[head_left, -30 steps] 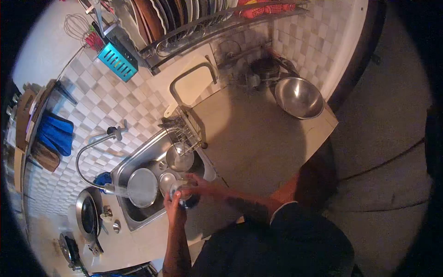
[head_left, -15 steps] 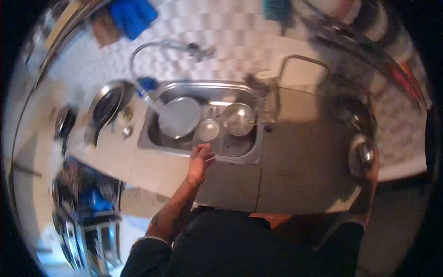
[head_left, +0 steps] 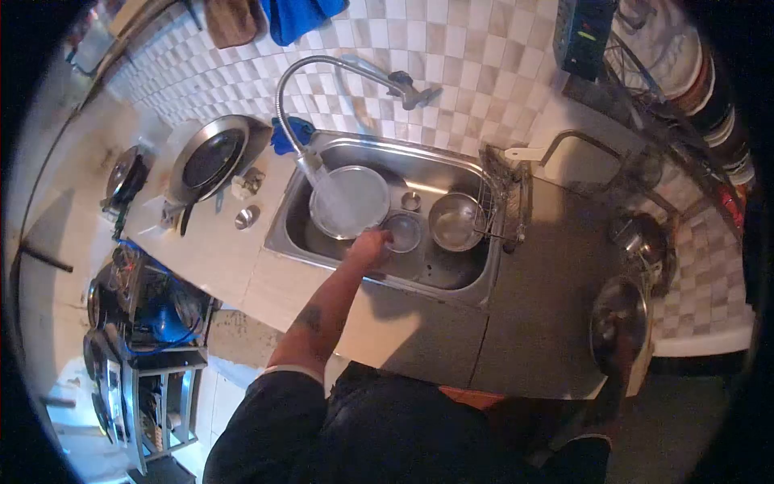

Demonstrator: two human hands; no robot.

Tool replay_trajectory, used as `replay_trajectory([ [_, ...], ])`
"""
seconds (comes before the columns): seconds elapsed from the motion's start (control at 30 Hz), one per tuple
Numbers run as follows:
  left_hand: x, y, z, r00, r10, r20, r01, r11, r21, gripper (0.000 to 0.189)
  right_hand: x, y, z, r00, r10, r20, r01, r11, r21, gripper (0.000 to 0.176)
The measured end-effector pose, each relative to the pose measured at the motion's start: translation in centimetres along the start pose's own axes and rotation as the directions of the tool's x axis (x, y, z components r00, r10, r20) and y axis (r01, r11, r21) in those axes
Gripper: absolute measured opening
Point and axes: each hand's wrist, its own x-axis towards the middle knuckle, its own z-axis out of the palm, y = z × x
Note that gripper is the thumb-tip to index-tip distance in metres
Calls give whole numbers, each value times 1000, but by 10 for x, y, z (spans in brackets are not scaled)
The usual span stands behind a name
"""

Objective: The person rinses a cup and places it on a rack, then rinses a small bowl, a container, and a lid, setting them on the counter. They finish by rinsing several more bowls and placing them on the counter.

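The small bowl (head_left: pixel 405 231) is in the sink (head_left: pixel 387 284), close to the front side. It is round, with no long side, and its open top looks up. Your left hand (head_left: pixel 369 248) is at its left edge with bent fingers, but I cannot tell if they pinch it. Off to the right, your right hand (head_left: pixel 621 339) is dark and blurry at the big bowl (head_left: pixel 617 295) on the counter (head_left: pixel 532 323). I cannot tell if that hand is gripping. The big bowl is round too.

Just left of the small bowl is a big round plate (head_left: pixel 355 200), its flat face up. To the right is a shiny bowl (head_left: pixel 453 223), open side up. A tiny cup (head_left: pixel 411 201) sits behind. The bendy tap (head_left: pixel 284 90) curves from the wall and points down at the plate.
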Motion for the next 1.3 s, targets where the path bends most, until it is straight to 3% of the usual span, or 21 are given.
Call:
replay_trajectory([
  [0.03, 16, -7, 6, 996, 40, 81, -53, 984, 171, 24, -3, -8, 4, 997, -60, -55, 45, 970, -237, 45],
  [0.1, 42, -16, 26, 962, 88, 258, -205, 859, 469, 23, -7, -24, 10, 992, -74, -97, 41, 949, -312, 42],
  [0.2, 48, -6, 7, 898, 374, 233, -440, 755, 486, 20, -6, -58, 29, 954, -60, -295, -38, 948, -317, 39],
  [0.3, 55, -22, -13, 870, 493, 21, -494, 869, 20, 20, 31, -157, 89, 658, 65, -750, -91, 996, 6, 37],
  [0.33, 51, -26, -24, 947, 259, 189, -235, 962, -140, 22, 48, -200, 123, 560, 96, -823, -29, 995, 96, 37],
  [0.4, 57, -67, -41, 964, 79, 253, 34, 909, -415, 26, 66, -204, 189, 663, -23, -749, -93, 989, -113, 39],
  [0.43, 62, -89, -50, 954, -8, 301, 173, 833, -525, 27, 78, -280, 256, 689, 206, -695, 219, 855, 470, 38],
  [0.47, 60, -102, -63, 976, -7, 217, 163, 681, -714, 27, 94, -322, 308, 865, 84, -495, 119, 924, 364, 36],
  [0.53, 55, -129, -82, 997, -76, 27, 59, 467, -882, 28, 125, -390, 426, 985, 170, 13, -132, 717, 685, 31],
  [0.6, 53, -170, -62, 973, -122, -197, -86, 599, -796, 30, 157, -451, 508, 960, -253, -123, 279, 908, 313, 37],
  [0.67, 18, -144, -91, 984, -149, -97, -144, -355, -924, 33, 192, -507, 554, 777, -625, -72, 616, 780, -110, 50],
  [0.77, -2, -130, -104, 953, -302, -12, -154, -449, -880, 30, 242, -531, 578, 855, -517, 43, 518, 854, -39, 43],
  [0.87, -15, -144, -107, 958, -282, 44, -69, -378, -923, 30, 296, -500, 583, 784, -351, 512, 511, 833, -211, 45],
  [0.9, -18, -144, -110, 960, -279, 20, -87, -365, -927, 33, 288, -506, 570, 814, -352, 462, 291, 936, 200, 44],
  [0.93, -18, -136, -130, 954, -298, -33, -87, -171, -981, 31, 272, -523, 546, 847, -325, 421, 26, 816, 577, 43],
  [1.0, 12, -152, -110, 953, -297, -53, -114, -192, -975, 33, 267, -517, 540, 924, -335, 184, 134, 735, 664, 42],
  [1.03, 17, -150, -97, 943, -324, -77, -113, -93, -989, 36, 268, -490, 562, 893, -451, -5, 425, 839, 340, 41],
  [1.1, 27, -143, -81, 918, -376, -124, -91, 105, -990, 43, 267, -481, 583, 895, -402, -193, 439, 869, 227, 42],
  [1.17, 31, -111, -70, 948, -245, 206, -47, -743, -667, 48, 260, -485, 602, 994, 53, -99, 38, 671, 741, 45],
  [1.23, 36, -108, -50, 977, -139, 164, 39, -634, -772, 57, 247, -494, 572, 984, -169, -49, 175, 930, 324, 43],
  [1.3, 42, -142, -34, 995, 0, 95, 87, -407, -909, 62, 237, -507, 540, 930, -336, 147, 340, 940, -4, 40],
])
